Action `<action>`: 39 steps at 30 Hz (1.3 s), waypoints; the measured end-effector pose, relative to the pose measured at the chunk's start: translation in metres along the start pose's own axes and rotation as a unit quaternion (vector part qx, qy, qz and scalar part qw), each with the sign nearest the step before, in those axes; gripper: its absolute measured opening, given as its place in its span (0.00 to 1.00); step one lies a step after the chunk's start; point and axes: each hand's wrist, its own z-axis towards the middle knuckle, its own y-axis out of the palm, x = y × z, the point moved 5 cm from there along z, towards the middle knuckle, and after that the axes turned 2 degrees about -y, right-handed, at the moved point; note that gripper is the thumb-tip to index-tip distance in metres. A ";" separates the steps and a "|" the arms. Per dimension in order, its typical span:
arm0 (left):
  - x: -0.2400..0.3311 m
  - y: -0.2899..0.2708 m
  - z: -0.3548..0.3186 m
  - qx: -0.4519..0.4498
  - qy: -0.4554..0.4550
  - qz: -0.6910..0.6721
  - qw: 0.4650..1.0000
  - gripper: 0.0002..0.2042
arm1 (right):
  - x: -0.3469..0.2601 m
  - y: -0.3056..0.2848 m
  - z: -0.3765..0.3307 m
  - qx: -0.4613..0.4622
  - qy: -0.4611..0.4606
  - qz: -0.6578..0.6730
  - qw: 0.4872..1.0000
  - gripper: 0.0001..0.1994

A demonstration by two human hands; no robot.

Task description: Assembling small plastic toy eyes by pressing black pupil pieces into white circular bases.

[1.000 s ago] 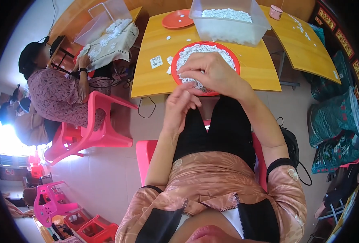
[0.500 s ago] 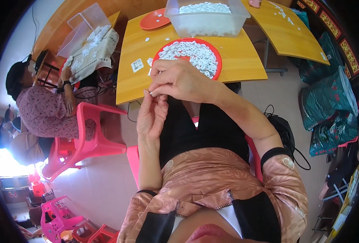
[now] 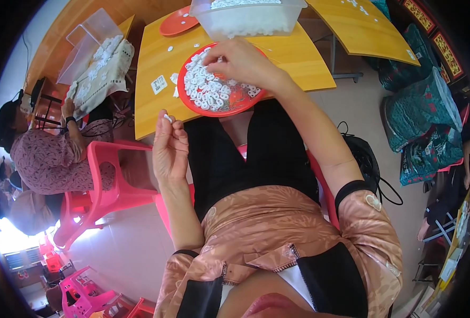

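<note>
My left hand (image 3: pixel 171 153) is raised in front of the table's near edge, thumb and fingers pinched on a small white plastic piece (image 3: pixel 167 117). Over the red round plate (image 3: pixel 221 113), my right hand (image 3: pixel 240 61) reaches down with bent fingers, thumb and index slightly apart, close to the white pieces. Many small white ring-like pieces (image 3: pixel 200 79) are heaped on the plate's left side. Thin metal bits (image 3: pixel 237 95) lie in its lower right part. The right fingertips partly cover the pieces beneath them.
A clear bin (image 3: pixel 248 21) of white pieces stands behind the plate on the yellow table (image 3: pixel 298 63). Left of it are a second red plate (image 3: pixel 177 22) and a paper label (image 3: pixel 159 85). A co-worker (image 3: pixel 60 153) sits at the left near a pink chair (image 3: pixel 110 175). Green sacks (image 3: pixel 418 116) are at right.
My hands have parted: the right moved from the left hand to over the plate, while the left stays pinched on a white piece. The whole view has shifted slightly.
</note>
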 end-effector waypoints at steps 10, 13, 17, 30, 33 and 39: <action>-0.016 0.006 -0.002 -0.007 -0.046 -0.019 0.999 0.16 | 0.101 0.033 -0.013 -0.018 0.115 -0.294 0.949 0.09; -0.015 0.009 -0.002 -0.029 -0.047 -0.018 0.998 0.15 | 0.097 0.019 -0.011 0.037 0.128 -0.279 0.951 0.09; -0.020 0.012 -0.002 -0.035 -0.059 -0.030 0.997 0.14 | 0.101 0.034 -0.008 0.034 0.095 -0.217 0.971 0.08; -0.025 0.017 -0.004 -0.037 -0.062 -0.018 0.997 0.14 | 0.097 0.074 -0.007 -0.015 0.027 -0.214 0.976 0.06; -0.026 0.020 -0.007 -0.034 -0.062 -0.012 0.997 0.14 | 0.093 0.074 -0.010 -0.001 0.023 -0.258 0.966 0.06; -0.028 0.031 -0.012 -0.040 -0.065 -0.005 0.997 0.13 | 0.092 0.067 -0.014 0.047 -0.002 -0.229 0.972 0.07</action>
